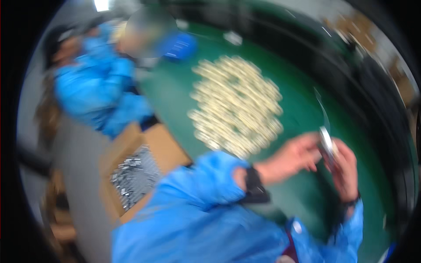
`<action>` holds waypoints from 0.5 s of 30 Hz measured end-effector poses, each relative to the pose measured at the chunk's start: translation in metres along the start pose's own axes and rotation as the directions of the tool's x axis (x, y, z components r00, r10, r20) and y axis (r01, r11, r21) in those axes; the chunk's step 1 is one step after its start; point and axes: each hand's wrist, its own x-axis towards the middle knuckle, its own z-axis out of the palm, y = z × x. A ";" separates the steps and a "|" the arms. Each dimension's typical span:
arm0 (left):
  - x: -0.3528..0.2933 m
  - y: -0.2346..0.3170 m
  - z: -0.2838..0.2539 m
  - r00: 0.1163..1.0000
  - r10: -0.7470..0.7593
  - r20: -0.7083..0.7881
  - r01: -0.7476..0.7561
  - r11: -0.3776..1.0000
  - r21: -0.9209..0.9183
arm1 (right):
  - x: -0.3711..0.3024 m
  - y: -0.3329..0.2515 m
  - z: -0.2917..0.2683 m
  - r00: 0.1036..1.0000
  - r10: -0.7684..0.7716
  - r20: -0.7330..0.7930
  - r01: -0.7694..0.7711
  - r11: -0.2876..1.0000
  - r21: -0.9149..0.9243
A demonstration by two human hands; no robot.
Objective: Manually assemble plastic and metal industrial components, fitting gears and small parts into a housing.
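A small silvery object (326, 141), narrow as it faces me, is held up over the green table on the right. My right hand (344, 173) has its fingers curled round it from the right. From the left, my left hand (298, 154) reaches it with curled fingers, its fingertips against its side. A thin clear strip (323, 109) trails upward from the object's top. Motion blur hides its exact kind. To the left of my hands lies a wide cluster of cream-coloured slim pieces (237, 103) in slanting rows.
The green table (171, 98) curves along a dark raised edge (302, 52). At lower left an open cardboard box (164, 147) holds many silvery-grey small pieces (136, 175). A blue container (180, 45) stands at the far end. A person in blue (94, 87) is beside the table at upper left.
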 end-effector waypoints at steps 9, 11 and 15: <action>-0.019 -0.022 0.048 0.961 -0.265 0.078 0.269 0.962 -0.036 | -0.092 0.007 -0.009 0.993 0.083 -0.088 -0.068 0.984 0.163; -0.021 -0.031 0.059 0.978 -0.194 0.081 0.194 0.981 0.011 | -0.106 0.013 -0.013 0.992 0.093 -0.091 -0.075 0.980 0.183; -0.020 -0.036 0.073 0.979 -0.197 0.056 0.198 0.980 -0.013 | -0.116 0.022 -0.012 0.981 -0.059 -0.182 0.083 0.989 0.124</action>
